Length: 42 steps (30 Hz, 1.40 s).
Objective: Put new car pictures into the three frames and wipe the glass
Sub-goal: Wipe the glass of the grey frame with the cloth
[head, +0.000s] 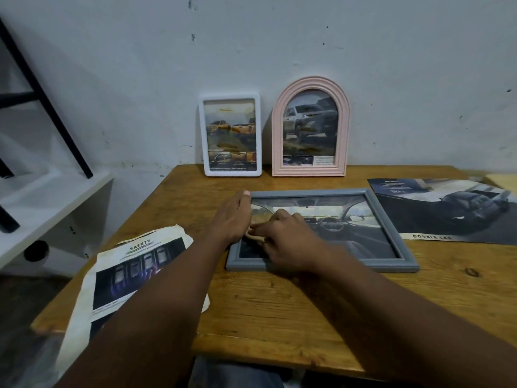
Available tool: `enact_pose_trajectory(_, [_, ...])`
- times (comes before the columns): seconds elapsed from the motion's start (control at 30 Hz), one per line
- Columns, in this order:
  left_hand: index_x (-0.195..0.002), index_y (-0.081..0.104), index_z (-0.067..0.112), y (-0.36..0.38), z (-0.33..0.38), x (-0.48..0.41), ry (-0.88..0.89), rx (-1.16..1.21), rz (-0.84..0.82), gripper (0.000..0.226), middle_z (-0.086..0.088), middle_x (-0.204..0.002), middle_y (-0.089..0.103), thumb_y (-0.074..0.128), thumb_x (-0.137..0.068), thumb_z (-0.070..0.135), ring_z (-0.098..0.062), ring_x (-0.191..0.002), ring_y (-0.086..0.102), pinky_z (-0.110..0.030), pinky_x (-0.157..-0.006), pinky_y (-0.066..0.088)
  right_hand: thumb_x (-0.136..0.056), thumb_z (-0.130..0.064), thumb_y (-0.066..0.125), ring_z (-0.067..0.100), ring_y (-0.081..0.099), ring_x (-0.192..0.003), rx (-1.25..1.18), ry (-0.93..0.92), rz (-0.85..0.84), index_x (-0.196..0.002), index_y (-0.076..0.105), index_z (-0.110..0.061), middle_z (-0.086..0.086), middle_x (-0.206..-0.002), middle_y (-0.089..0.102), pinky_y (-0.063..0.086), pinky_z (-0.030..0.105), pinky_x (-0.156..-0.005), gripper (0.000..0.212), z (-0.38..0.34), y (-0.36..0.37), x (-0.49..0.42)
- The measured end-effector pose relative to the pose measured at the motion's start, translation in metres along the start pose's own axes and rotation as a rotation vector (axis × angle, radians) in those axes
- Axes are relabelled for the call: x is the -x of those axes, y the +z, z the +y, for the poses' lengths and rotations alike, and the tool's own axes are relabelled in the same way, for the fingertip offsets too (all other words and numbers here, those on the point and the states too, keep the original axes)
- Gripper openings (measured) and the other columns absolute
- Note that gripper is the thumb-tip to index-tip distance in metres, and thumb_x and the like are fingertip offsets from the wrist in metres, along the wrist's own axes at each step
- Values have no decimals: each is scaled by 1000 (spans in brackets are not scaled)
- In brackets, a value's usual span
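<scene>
Head view: the left hand is laid flat against the left rail of the grey frame. A pale wad, unidentified, is pinched on the glass by the right hand. Should bracing slacken, the frame could be skidded and the glass smeared. Truck pictures are held in the white frame and the pink arched frame, and a cabin picture in the grey.

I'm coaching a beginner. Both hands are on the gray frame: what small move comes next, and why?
Probably slide the right hand, pinching a small beige wad, rightward across the glass. The wad sits near the left end of the gray frame, the left hand braces that edge, and most glass lies to its right.
</scene>
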<state>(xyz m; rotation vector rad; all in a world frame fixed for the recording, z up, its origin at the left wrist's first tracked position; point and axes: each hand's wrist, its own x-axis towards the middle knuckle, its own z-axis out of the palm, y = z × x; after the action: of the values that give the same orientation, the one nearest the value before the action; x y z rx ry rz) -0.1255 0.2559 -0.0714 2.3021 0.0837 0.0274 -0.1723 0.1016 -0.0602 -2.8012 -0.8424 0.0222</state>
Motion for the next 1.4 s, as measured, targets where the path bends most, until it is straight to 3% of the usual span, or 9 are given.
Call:
enact_pose_trajectory(0.13, [-159, 33, 19, 5, -1, 6, 53, -109, 34, 55, -5, -164, 33, 18, -110, 42, -26, -150, 29, -35, -119, 19, -101, -29, 46, 16, 38, -123, 34, -88, -104, -146, 46, -40, 3, -132, 55, 31, 37, -98, 46, 28, -22, 22])
enact_pose_trajectory(0.47, [-160, 26, 19, 8, 5, 10, 87, -246, 21, 56, -8, -166, 29, 20, -111, 43, -26, -151, 28, -39, -120, 22, -101, -37, 45, 19, 42, -128, 169, 129, -110, -148, 42, -41, 5, -139, 51, 33, 39, -103, 47, 106, -46, 95])
enact_pose_trajectory(0.53, [-160, 28, 19, 8, 6, 11, 86, -243, 30, 55, -8, -165, 31, 20, -111, 43, -27, -150, 30, -40, -119, 23, -102, -39, 42, 19, 43, -126, 244, 227, -55, -143, 48, -37, 4, -135, 55, 32, 39, -100, 42, 104, -45, 109])
enact_pose_trajectory(0.63, [-155, 37, 17, 9, 8, 13, 82, -207, 60, 53, -11, -159, 40, 20, -111, 41, -29, -144, 38, -41, -115, 29, -99, -38, 40, 22, 50, -120, 275, 453, 150, -118, 62, -22, 4, -120, 65, 37, 39, -100, 33, 75, -23, 120])
enact_pose_trajectory(0.77, [-148, 45, 17, 9, 9, 16, 71, -175, 79, 49, -13, -151, 47, 20, -111, 39, -29, -136, 44, -35, -101, 31, -96, -33, 45, 36, 31, -144, 133, 639, 151, -130, 56, -1, 23, -144, 50, 24, 48, -120, 48, 26, 4, 106])
enact_pose_trajectory(0.93, [-142, 49, 16, 8, 6, 14, 76, -142, 89, 47, -14, -144, 52, 21, -111, 38, -21, -115, 47, -31, -93, 29, -98, -37, 48, 39, 26, -147, 47, 464, 131, -145, 38, 6, 28, -154, 34, 20, 51, -121, 64, -37, 19, 66])
enact_pose_trajectory(1.07, [-139, 53, 14, 5, 4, 10, 61, -96, 78, 47, -14, -143, 53, 21, -111, 36, -20, -111, 47, -29, -92, 28, -96, -31, 50, 35, 36, -140, 10, 142, 136, -138, 49, 0, 21, -146, 46, 27, 47, -119, 51, -65, 27, 48])
enact_pose_trajectory(1.2, [-135, 54, 15, 6, 1, 7, 54, -83, 70, 49, -13, -137, 56, 20, -110, 39, -19, -107, 47, -33, -93, 33, -99, -24, 46, 26, 54, -118, -149, -65, 125, -129, 57, -16, 8, -133, 59, 46, 42, -99, 33, -42, 16, 47])
enact_pose_trajectory(1.4, [-134, 53, 15, 6, 0, 6, 106, -163, 57, 49, -15, -135, 59, 21, -110, 42, -28, -116, 55, -37, -94, 38, -102, -28, 45, 17, 55, -114, -102, -93, -4, -134, 53, -27, 2, -131, 61, 46, 36, -95, 32, 17, -12, 77])
